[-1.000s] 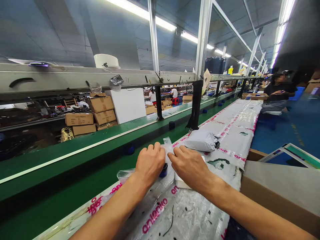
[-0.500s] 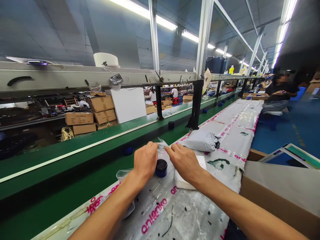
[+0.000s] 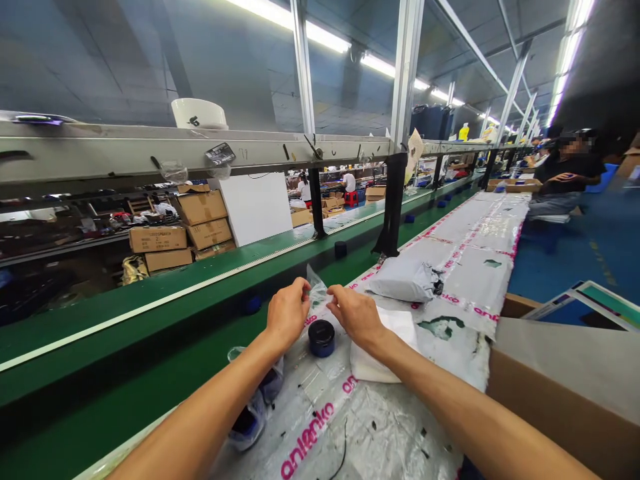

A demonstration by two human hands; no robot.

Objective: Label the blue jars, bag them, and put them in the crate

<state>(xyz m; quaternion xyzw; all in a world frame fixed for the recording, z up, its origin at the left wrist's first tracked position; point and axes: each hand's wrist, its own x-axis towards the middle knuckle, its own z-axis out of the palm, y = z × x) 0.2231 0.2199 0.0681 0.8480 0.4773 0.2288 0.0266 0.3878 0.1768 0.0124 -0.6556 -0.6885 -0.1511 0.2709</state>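
My left hand (image 3: 287, 312) pinches one side of a small clear plastic bag (image 3: 317, 291). Pinched fingers of my right hand (image 3: 356, 317) are at the bag's other side, so it hangs between both hands above the work surface. Just below stands a short round blue item with a black top (image 3: 321, 339), upright and apart from my hands. Under my right wrist lies a stack of white sheets or bags (image 3: 383, 360). Beside my left forearm are blue items in clear plastic (image 3: 249, 420), partly hidden by the arm.
A green conveyor belt (image 3: 200, 357) carrying several round dark items runs along the left. The bench cover (image 3: 320, 413) is printed plastic with scraps on it. A grey package (image 3: 403, 280) lies farther up, a cardboard box (image 3: 560, 380) stands right, and a person (image 3: 570, 173) sits beyond.
The bag has come up slightly between my hands and shows more plainly. My left hand has shifted a little left, uncovering more of the round item. The view has turned slightly.
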